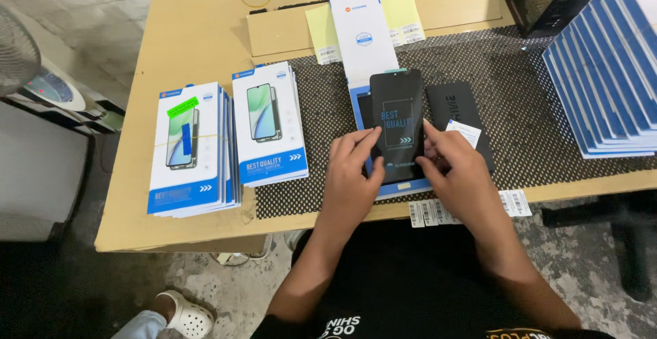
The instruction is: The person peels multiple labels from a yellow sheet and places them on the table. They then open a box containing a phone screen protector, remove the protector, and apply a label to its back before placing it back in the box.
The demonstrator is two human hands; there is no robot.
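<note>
A black phone screen panel [397, 123] with a protective film lies on an open blue-and-white box [400, 190] on the black mesh mat [520, 106]. My left hand [352, 168] touches the panel's left edge with its fingertips. At the panel's lower right edge rests my right hand [455, 168], fingers bent against it. Neither hand lifts the panel. Just right of the panel lie a black foam sheet [455, 106] and a small white card [465, 132]. The box's white lid [363, 34] lies flat behind the panel.
Two stacks of blue-and-white screen boxes [195, 147] [270, 130] stand at the left. A fanned row of blue boxes [606, 72] fills the right. Barcode stickers [428, 212] hang at the table's front edge. Yellow sheets [404, 10] lie behind. Someone's foot in a white clog [185, 315] is below.
</note>
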